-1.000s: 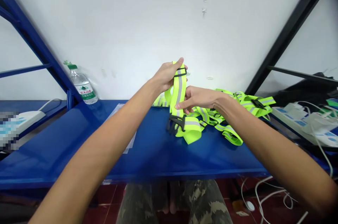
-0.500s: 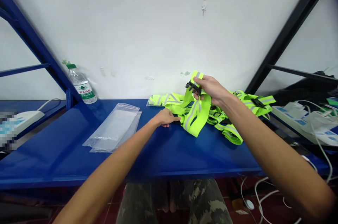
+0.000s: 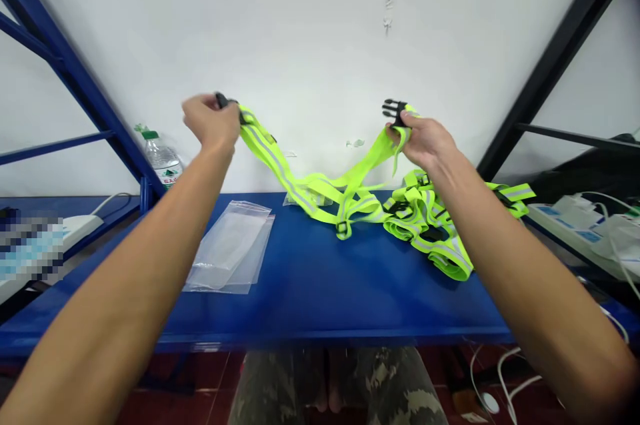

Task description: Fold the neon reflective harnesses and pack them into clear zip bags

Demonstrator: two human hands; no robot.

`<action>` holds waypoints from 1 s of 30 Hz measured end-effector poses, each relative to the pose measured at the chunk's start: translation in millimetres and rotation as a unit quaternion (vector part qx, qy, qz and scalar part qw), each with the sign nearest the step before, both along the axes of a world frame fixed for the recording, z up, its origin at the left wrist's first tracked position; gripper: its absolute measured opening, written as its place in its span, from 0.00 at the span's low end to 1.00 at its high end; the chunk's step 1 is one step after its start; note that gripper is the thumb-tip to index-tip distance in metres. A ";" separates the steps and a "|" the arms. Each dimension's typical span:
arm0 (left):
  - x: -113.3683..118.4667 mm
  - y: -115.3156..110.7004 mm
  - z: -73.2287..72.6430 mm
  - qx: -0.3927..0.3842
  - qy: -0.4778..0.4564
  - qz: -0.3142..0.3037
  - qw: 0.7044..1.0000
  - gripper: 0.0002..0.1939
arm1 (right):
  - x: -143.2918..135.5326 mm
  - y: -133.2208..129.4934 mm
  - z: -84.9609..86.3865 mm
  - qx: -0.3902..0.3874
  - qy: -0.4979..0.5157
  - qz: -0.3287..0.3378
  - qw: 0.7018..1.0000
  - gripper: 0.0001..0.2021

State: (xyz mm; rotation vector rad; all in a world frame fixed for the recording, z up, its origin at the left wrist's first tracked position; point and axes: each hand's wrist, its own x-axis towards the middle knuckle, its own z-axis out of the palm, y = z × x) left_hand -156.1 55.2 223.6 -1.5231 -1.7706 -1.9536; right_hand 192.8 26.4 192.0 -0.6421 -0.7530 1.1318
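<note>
A reflective harness (image 3: 273,153), yellow-green with a grey stripe, is held up at two ends above the blue table (image 3: 320,298), in front of a white wall (image 3: 300,45). The left hand (image 3: 213,121), slightly blurred, is closed around a black buckle end (image 3: 221,101); the exact placement of its fingertips cannot be told. The right hand (image 3: 425,139) pinches the strap between thumb and fingers at the base of a pronged buckle (image 3: 394,111), whose prongs point towards the left hand. The two buckle parts are well apart. Between them the webbing sags into a V, its crossed loops low over the table, with a small black adjuster (image 3: 343,226) at the nearest loop. To the right lies a heap of similar straps (image 3: 417,211); whether the held harness is tangled with it cannot be told. Clear plastic bags (image 3: 231,245) lie overlapping at left of centre. A green-capped bottle (image 3: 164,159) stands at the back left, partly hidden by the left forearm.
</note>
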 end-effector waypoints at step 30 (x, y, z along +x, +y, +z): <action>110.8 -93.9 -210.6 -0.158 0.398 -0.281 0.859 0.35 | -35.2 -82.8 -173.9 -0.152 -0.120 0.187 0.963 0.19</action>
